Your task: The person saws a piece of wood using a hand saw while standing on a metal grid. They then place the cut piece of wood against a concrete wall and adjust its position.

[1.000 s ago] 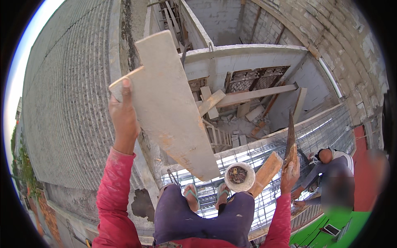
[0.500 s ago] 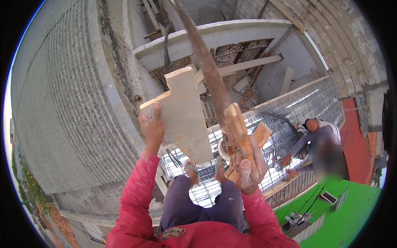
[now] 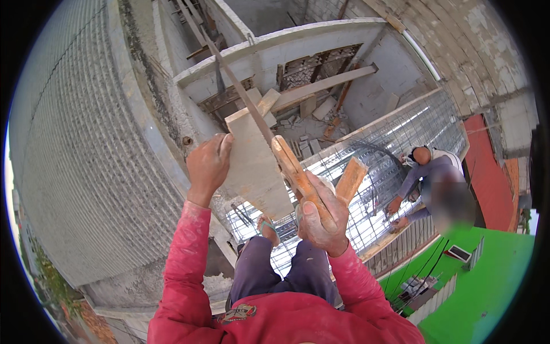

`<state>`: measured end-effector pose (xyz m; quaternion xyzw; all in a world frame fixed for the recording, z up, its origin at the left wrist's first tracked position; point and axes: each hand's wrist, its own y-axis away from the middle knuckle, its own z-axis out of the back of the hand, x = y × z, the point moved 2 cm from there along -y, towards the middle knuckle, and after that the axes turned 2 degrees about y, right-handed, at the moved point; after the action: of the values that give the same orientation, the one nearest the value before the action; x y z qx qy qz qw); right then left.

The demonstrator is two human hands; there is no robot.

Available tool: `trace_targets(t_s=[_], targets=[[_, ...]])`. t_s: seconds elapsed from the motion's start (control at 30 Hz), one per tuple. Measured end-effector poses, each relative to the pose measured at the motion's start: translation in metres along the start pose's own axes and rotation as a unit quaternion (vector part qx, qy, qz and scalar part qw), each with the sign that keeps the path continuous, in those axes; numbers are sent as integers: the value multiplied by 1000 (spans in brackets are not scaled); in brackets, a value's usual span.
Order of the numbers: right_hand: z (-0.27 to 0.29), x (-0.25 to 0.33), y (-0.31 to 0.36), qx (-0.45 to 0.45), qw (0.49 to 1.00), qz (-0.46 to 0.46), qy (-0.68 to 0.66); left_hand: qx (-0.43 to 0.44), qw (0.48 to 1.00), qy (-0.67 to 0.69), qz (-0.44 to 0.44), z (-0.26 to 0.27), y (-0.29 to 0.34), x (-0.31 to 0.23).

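Observation:
My right hand [image 3: 323, 221] is wrapped round the wooden handle [image 3: 295, 172] of a handsaw. Its long, brown, rusty-looking blade [image 3: 246, 97] points away and to the left, passing over the far right part of a grey board [image 3: 258, 178]. I cannot tell whether the teeth touch the wood. At the board's left edge, my left hand [image 3: 209, 166] grips it with closed fingers. The board tilts in front of my knees, its far end showing pale, bare wood. A short wooden piece [image 3: 350, 180] with an orange-brown face shows just beyond my right hand.
Below lies a rebar mesh [image 3: 372, 166] over shiny metal decking, where a co-worker [image 3: 432, 172] bends at the right. A corrugated roof [image 3: 74, 155] fills the left. Past a concrete-topped wall [image 3: 275, 40] is a pit with rubble and timbers. My sandalled foot [image 3: 267, 229] stands near the mesh.
The saw has swung left, its blade now lying across the board's far right part. My left hand has turned, knuckles up, at the board's edge, and the notched corner no longer shows.

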<state>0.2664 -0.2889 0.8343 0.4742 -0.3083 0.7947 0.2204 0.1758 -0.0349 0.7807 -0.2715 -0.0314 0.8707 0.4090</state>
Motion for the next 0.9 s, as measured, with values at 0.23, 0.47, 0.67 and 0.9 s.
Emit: trace_targets(t_s=[0.23,0.47,0.67,0.9], targets=[[-29,-6,4,-36,998,48,-14,-103,991,-80,-5,-21,-16,28],[-61,-9,17,0,999,37,-37,46,994,-81,62,-14,-26,50],[-77,-4,14,-12,996,69,52,-17,995,28,94,-14,-28,51],[-86,-5,14,2,1000,3,-14,83,989,0,120,-9,-36,61]])
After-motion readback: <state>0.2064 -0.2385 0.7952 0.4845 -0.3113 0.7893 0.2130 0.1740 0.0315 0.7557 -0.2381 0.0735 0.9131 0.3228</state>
